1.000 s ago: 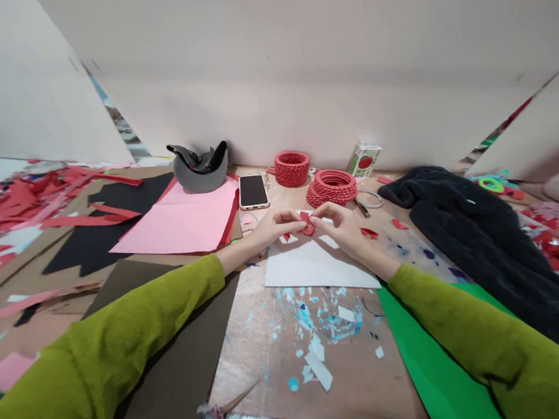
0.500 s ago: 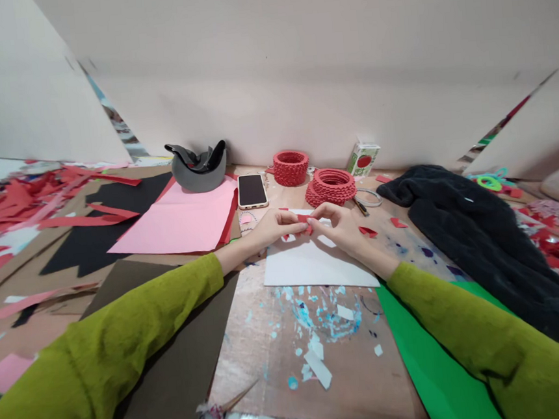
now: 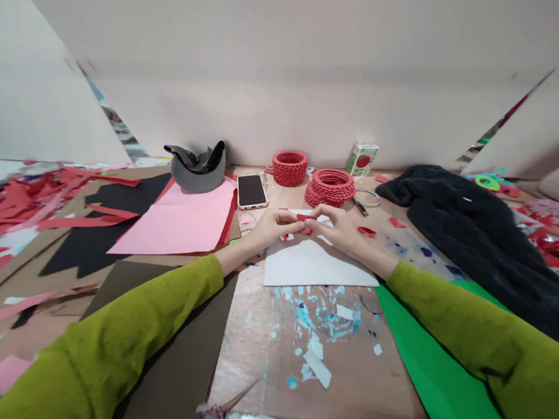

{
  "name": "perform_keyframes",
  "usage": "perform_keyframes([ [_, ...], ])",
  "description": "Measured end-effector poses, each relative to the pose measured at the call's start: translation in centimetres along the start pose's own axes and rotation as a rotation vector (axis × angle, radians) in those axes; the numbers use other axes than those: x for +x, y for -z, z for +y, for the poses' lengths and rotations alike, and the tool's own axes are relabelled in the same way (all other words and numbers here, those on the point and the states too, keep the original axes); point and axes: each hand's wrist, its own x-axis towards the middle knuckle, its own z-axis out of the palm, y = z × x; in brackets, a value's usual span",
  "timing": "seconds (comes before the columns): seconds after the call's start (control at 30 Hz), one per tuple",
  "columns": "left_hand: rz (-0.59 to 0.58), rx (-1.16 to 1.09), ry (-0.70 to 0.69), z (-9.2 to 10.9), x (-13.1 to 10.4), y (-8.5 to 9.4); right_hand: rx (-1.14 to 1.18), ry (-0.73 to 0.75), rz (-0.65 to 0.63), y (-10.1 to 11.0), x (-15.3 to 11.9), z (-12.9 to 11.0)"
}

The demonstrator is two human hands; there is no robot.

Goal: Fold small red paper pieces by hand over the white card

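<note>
Both hands meet over a white sheet (image 3: 308, 265), their fingertips pinching a small red folded paper piece (image 3: 305, 221). My left hand (image 3: 275, 226) is closed on its left side. From the right, my right hand (image 3: 337, 230) is closed on the same piece. A few more red bits lie on the sheet, partly hidden by the fingers. To the right on the board rest red folded papers (image 3: 366, 231). Just behind my hands sit two ring-shaped stacks of red folded paper, a nearer red ring stack (image 3: 330, 189) and a farther red ring stack (image 3: 290, 168).
Left of my hands are a phone (image 3: 251, 192), pink paper (image 3: 177, 218) and a grey cap (image 3: 200, 171). A small box (image 3: 363, 158) stands against the wall. Dark cloth (image 3: 466, 219) and green paper (image 3: 418, 341) lie to the right. Red scraps (image 3: 19, 199) pile up far left.
The red paper piece has tilted slightly between my fingertips, and my right-hand fingers have shifted a little. Everything else on the table stays put.
</note>
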Motion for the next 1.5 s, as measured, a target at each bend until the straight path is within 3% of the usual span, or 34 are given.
perform_keyframes([
  [0.2,0.041,-0.209,0.013,0.1,0.0,-0.2,-0.032,0.078,0.126,-0.1,-0.2,0.8],
  [0.4,0.105,-0.192,0.017,0.1,0.1,0.2,-0.119,0.196,0.132,-0.3,-0.4,0.7],
  [0.73,0.192,-0.231,0.033,-0.4,0.1,0.3,0.050,-0.042,0.052,0.1,0.1,1.4],
  [0.97,0.258,-0.178,0.022,-0.4,0.2,0.3,0.080,-0.094,0.014,0.0,0.1,1.4],
  [1.5,0.224,-0.128,0.011,-0.1,0.0,0.2,-0.011,-0.083,0.011,-0.3,0.1,0.1],
])
